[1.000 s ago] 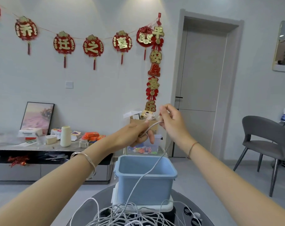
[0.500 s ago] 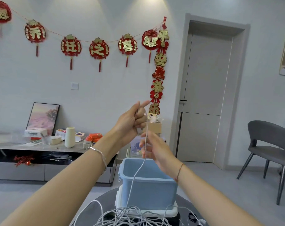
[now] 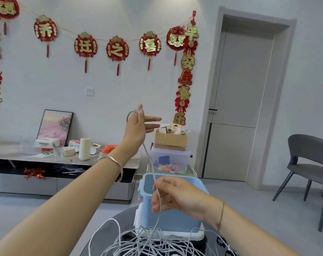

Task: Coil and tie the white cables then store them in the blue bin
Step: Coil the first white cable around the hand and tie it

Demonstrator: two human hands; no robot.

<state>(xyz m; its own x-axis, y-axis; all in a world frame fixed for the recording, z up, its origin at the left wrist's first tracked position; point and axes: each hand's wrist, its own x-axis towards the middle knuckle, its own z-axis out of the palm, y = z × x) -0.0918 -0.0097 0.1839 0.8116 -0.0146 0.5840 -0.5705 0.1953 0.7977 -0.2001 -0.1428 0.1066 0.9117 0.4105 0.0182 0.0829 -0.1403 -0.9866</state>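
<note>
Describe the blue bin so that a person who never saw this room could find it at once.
Find the round dark table at the bottom, where loose white cables lie heaped. Just behind the heap stands the blue bin. Unlike the clear lidded box behind it, which carries a cardboard box, it is opaque pale blue and open-topped.

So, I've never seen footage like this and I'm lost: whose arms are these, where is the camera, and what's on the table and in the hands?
There is no machine: these are one person's bare arms, filmed by a wide-angle camera worn on their head, looking forward and down. The left hand is raised, fingers straight, with a white cable looped over its thumb. That cable runs down to the right hand, which pinches it by the blue bin. On the dark round table sit the bin and, nearer the camera, a tangled pile of white cables.
</note>
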